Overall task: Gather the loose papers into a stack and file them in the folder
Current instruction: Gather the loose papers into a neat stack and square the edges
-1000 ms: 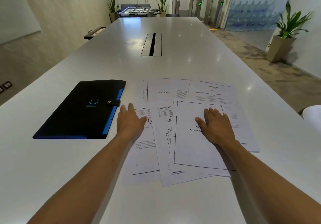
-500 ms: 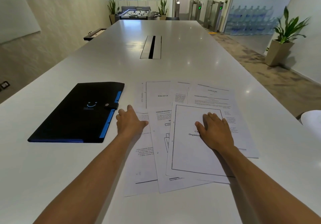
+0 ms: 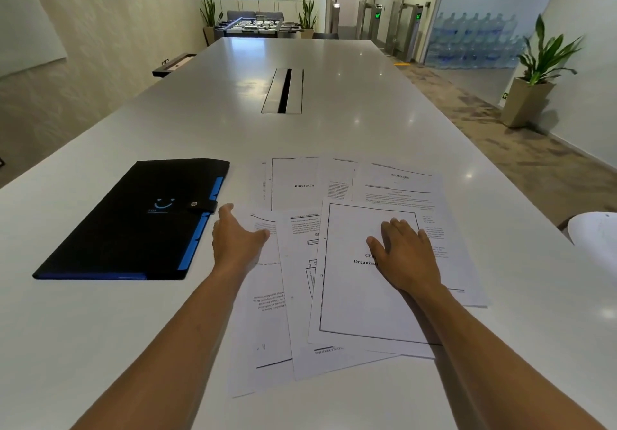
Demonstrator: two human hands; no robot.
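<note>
Several loose printed papers [image 3: 360,306] lie fanned and overlapping on the white table [image 3: 100,336] in front of me. A black folder [image 3: 133,222] with a blue edge and a snap strap lies shut to their left. My left hand [image 3: 235,239] stands on its side at the left edge of the leftmost sheet [image 3: 260,329], fingers apart, thumb over the paper. My right hand [image 3: 405,256] lies flat, palm down, on the top sheet with the black frame.
A cable slot [image 3: 283,90] is set into the table's middle, farther away. A white curved object [image 3: 597,232] shows at the right table edge. A potted plant [image 3: 531,95] stands on the floor at the right.
My left hand has turned from lying flat on the leftmost sheet to standing on its side at that sheet's left edge. My right hand stays flat on the top sheet.
</note>
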